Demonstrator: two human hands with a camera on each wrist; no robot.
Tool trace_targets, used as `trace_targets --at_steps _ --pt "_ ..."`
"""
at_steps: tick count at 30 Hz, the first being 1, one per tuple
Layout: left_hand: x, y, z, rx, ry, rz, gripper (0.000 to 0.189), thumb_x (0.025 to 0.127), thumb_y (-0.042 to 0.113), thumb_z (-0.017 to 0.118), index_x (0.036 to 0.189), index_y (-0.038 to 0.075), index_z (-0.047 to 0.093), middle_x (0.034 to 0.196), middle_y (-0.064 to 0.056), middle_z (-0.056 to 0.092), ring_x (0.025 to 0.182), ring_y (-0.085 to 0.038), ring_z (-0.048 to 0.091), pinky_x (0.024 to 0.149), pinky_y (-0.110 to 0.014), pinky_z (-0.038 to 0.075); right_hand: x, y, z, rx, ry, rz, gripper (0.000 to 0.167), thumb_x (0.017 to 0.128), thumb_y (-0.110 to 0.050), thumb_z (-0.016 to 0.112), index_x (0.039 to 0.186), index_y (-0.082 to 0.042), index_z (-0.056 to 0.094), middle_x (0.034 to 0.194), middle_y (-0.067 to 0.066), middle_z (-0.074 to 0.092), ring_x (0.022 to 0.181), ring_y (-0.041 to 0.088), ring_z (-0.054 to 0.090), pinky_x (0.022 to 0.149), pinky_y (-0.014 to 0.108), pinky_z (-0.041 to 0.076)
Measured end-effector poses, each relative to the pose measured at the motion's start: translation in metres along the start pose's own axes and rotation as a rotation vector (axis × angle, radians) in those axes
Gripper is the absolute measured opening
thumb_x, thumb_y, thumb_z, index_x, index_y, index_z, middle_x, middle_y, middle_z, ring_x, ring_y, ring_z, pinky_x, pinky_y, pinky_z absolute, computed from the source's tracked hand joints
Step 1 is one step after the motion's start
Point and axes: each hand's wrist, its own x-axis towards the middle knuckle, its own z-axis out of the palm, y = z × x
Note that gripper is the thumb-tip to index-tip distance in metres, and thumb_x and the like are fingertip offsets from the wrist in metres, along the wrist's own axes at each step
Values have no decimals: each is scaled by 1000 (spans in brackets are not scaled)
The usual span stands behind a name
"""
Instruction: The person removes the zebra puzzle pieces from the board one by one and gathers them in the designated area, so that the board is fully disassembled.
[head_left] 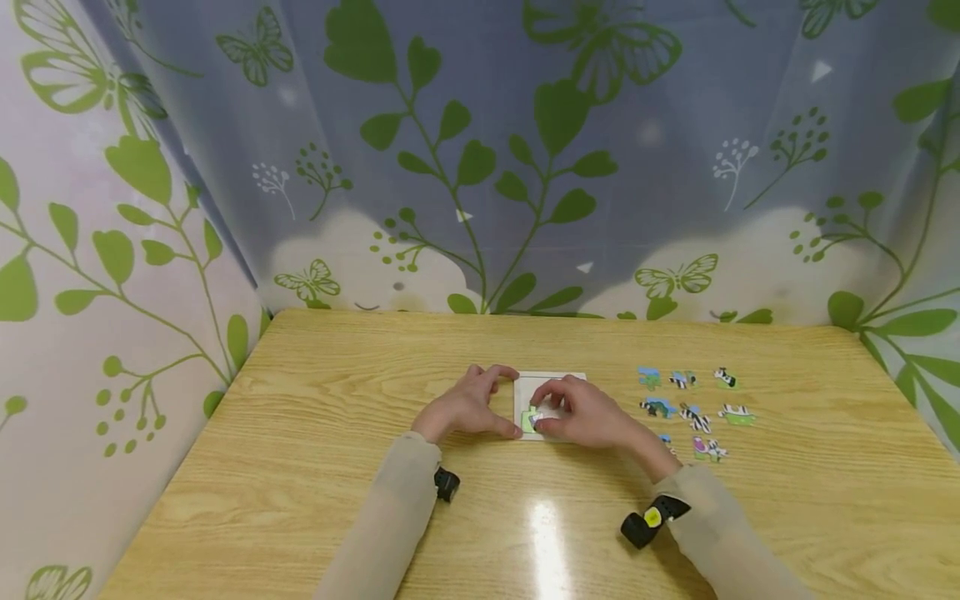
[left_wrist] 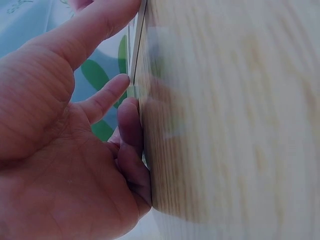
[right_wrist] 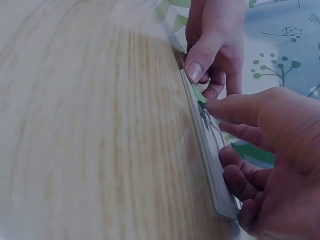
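Note:
A small white puzzle tray (head_left: pixel 551 375) lies on the wooden table. My left hand (head_left: pixel 472 404) holds it at its left side, thumb at the near corner and a finger at the far one. In the tray's near left corner sits a green puzzle piece (head_left: pixel 527 418) with a dark patch. My right hand (head_left: pixel 588 412) reaches over the tray from the right and pinches at this piece with thumb and curled fingers. In the right wrist view the right thumb meets the piece's dark part (right_wrist: pixel 202 105), beside the left thumb (right_wrist: pixel 196 70).
Several loose puzzle pieces (head_left: pixel 696 417) lie in rough rows to the right of the tray, with zebra stripes, blue and green on them; the right forearm passes close to the nearest ones. A patterned curtain (head_left: pixel 480 167) hangs behind the wooden table (head_left: pixel 337 383).

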Motion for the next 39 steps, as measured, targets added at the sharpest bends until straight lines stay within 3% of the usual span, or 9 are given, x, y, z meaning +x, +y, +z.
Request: trace_targets --at_steps 6,15,39 --pt "0 0 0 11 6 1 86 75 38 90 148 31 46 127 -8 48 114 -23 49 94 -45 46 -2 5 0 210 -7 17 16 95 -6 67 110 -9 66 94 9 71 80 15 64 73 27 49" --pt "-1 1 -1 17 1 13 84 77 37 90 147 29 46 126 -9 48 113 -24 49 93 -45 46 -11 12 -2 336 63 85 18 96 -7 68 114 -4 66 96 13 73 84 18 68 73 26 53" --pt "-2 -1 0 -20 -5 14 85 77 35 89 149 29 45 131 -10 47 122 -25 48 98 -50 46 -72 40 -59 219 199 111 22 100 -22 68 120 -12 67 97 11 71 76 25 64 63 29 51"
